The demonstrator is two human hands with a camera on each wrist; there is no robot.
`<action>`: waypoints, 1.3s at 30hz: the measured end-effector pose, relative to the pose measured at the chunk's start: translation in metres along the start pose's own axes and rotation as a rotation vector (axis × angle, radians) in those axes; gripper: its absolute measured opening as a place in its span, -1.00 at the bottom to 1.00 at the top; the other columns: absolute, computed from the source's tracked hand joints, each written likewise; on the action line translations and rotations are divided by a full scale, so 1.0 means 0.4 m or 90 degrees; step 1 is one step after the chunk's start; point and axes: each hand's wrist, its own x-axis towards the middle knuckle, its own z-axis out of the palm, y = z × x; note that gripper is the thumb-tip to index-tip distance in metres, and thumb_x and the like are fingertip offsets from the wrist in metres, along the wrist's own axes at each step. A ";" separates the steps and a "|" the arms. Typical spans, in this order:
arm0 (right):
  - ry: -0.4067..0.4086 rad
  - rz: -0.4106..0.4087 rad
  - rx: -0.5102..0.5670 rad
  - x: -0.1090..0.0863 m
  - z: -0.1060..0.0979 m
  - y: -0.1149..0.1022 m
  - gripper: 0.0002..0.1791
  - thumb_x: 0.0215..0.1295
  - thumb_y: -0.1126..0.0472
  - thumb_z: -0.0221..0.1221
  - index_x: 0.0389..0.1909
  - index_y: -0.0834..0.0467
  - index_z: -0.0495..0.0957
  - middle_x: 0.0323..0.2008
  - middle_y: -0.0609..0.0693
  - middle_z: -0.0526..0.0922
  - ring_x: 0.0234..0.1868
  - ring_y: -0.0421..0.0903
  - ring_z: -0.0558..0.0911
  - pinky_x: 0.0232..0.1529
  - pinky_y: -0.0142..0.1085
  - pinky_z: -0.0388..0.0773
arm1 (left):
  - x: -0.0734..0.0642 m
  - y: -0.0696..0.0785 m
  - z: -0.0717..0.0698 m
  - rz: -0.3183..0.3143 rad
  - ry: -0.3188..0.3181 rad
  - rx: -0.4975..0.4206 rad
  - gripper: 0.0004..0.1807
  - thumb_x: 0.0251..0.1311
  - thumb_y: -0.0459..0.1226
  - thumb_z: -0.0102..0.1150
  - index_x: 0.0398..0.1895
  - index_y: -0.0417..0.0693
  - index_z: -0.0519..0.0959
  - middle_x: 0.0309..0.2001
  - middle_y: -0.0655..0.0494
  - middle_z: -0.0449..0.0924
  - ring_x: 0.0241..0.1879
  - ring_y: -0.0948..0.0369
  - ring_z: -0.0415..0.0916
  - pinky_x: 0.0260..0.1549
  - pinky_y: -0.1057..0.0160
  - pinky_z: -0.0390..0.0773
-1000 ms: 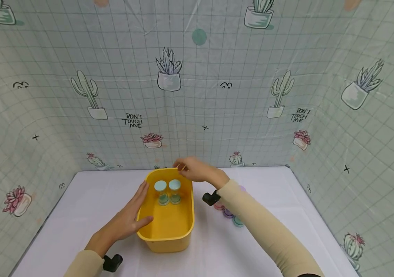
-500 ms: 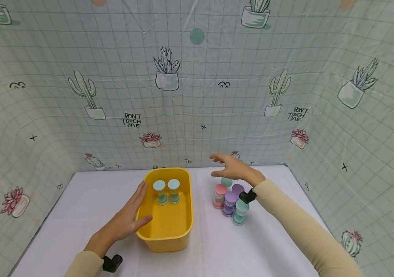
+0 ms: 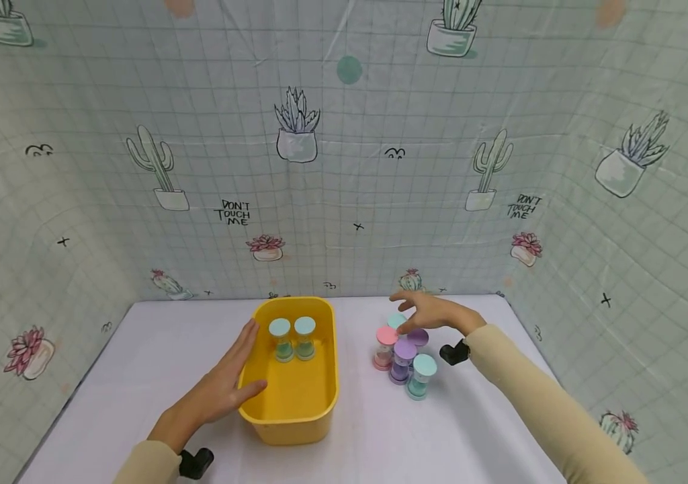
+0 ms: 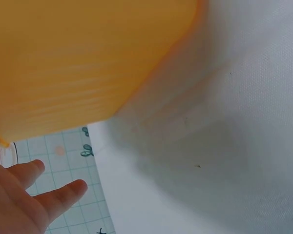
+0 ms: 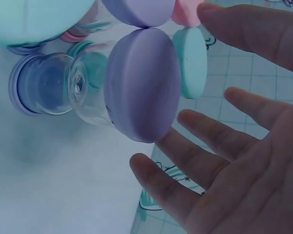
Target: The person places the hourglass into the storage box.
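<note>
My left hand [image 3: 220,383] rests along the left rim of a yellow plastic basin [image 3: 292,430], fingers straight and thumb over the edge. Inside the basin stand two upright sand timers with pale blue-green caps, a left one [image 3: 283,349] and a right one [image 3: 305,348]. My right hand [image 3: 431,312] hovers with spread fingers over a cluster of sand timers. Among these are a pink one [image 3: 385,337], a lilac one [image 3: 404,349], a front mint one [image 3: 424,366] and a rear mint one [image 3: 397,320]. A purple-capped sand timer [image 5: 144,85] is nearest the palm in the right wrist view.
A white cloth [image 3: 356,430] covers the table. Behind and at both sides hangs a grid-patterned curtain [image 3: 344,175] printed with cacti. Black wrist cameras sit on the left wrist [image 3: 196,464] and right wrist [image 3: 455,352].
My right hand has moved right from the basin's far rim to above the sand timer cluster, bringing the cluster into view. My left hand has stayed on the basin.
</note>
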 end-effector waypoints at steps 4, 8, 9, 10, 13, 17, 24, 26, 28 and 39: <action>-0.010 0.009 0.010 0.007 0.009 0.008 -0.13 0.21 0.13 0.37 0.52 0.15 0.25 0.42 0.36 0.42 0.46 0.36 0.37 0.38 0.29 0.38 | 0.001 0.000 -0.001 -0.005 -0.005 0.002 0.06 0.37 0.15 0.10 0.69 -0.05 -0.24 0.70 -0.09 -0.34 0.63 -0.24 -0.15 0.46 -0.43 0.05; -0.012 0.026 0.014 0.015 0.014 0.012 -0.18 0.21 0.14 0.36 0.50 0.09 0.31 0.41 0.33 0.43 0.45 0.33 0.40 0.40 0.27 0.37 | 0.001 0.001 -0.001 -0.015 -0.012 0.003 0.07 0.37 0.17 0.09 0.70 -0.03 -0.25 0.70 -0.06 -0.36 0.64 -0.22 -0.16 0.46 -0.42 0.05; -0.012 0.030 0.014 0.017 0.015 0.013 -0.20 0.20 0.14 0.36 0.49 0.08 0.33 0.41 0.32 0.44 0.45 0.32 0.41 0.41 0.27 0.37 | 0.001 0.002 -0.002 -0.016 -0.013 0.004 0.07 0.37 0.17 0.09 0.70 -0.03 -0.25 0.70 -0.06 -0.37 0.64 -0.22 -0.16 0.47 -0.41 0.05; -0.011 0.033 0.014 0.019 0.015 0.013 -0.21 0.20 0.14 0.36 0.48 0.06 0.35 0.41 0.31 0.44 0.44 0.31 0.41 0.41 0.27 0.36 | 0.001 0.002 -0.003 -0.012 -0.011 0.007 0.07 0.37 0.16 0.09 0.70 -0.04 -0.24 0.70 -0.07 -0.36 0.64 -0.23 -0.16 0.46 -0.42 0.05; -0.012 0.029 0.014 0.022 0.015 0.014 -0.25 0.18 0.15 0.35 0.44 0.06 0.40 0.40 0.33 0.45 0.44 0.32 0.41 0.41 0.27 0.36 | 0.000 0.002 -0.007 -0.002 -0.007 0.016 0.06 0.37 0.15 0.10 0.69 -0.06 -0.23 0.70 -0.11 -0.34 0.63 -0.25 -0.15 0.45 -0.43 0.06; -0.013 0.025 0.015 0.025 0.013 0.012 -0.28 0.15 0.17 0.34 0.40 0.07 0.46 0.38 0.33 0.47 0.44 0.33 0.41 0.40 0.25 0.38 | 0.003 0.001 -0.008 0.001 -0.004 0.014 0.07 0.37 0.14 0.12 0.69 -0.07 -0.23 0.70 -0.11 -0.34 0.63 -0.25 -0.14 0.45 -0.42 0.07; -0.015 0.034 0.021 0.027 0.018 0.015 -0.33 0.08 0.19 0.35 0.31 0.15 0.55 0.24 0.14 0.60 0.27 0.12 0.54 0.29 0.08 0.51 | 0.002 0.001 -0.001 -0.003 -0.004 0.004 0.06 0.36 0.14 0.10 0.69 -0.07 -0.22 0.70 -0.11 -0.34 0.63 -0.25 -0.15 0.45 -0.43 0.06; -0.019 0.036 0.025 0.027 0.019 0.014 -0.34 0.07 0.20 0.34 0.29 0.16 0.56 0.20 0.14 0.62 0.18 0.06 0.57 0.23 0.02 0.56 | 0.002 0.001 0.000 -0.002 -0.004 0.004 0.06 0.37 0.14 0.09 0.69 -0.06 -0.23 0.70 -0.10 -0.35 0.63 -0.25 -0.15 0.45 -0.43 0.06; -0.022 0.037 0.027 0.027 0.020 0.012 -0.36 0.07 0.21 0.34 0.27 0.16 0.56 0.20 0.16 0.61 0.13 0.04 0.58 0.17 -0.02 0.59 | 0.002 0.000 0.001 0.004 -0.001 0.002 0.06 0.37 0.14 0.10 0.69 -0.07 -0.23 0.70 -0.12 -0.34 0.63 -0.26 -0.15 0.45 -0.43 0.06; -0.017 0.051 -0.011 0.037 0.017 0.010 -0.38 0.13 0.12 0.34 0.27 0.18 0.55 0.26 0.27 0.57 0.21 0.12 0.60 0.23 0.03 0.60 | 0.000 -0.001 0.002 0.010 -0.005 -0.010 0.08 0.36 0.13 0.13 0.69 -0.07 -0.24 0.70 -0.13 -0.35 0.62 -0.28 -0.16 0.44 -0.43 0.06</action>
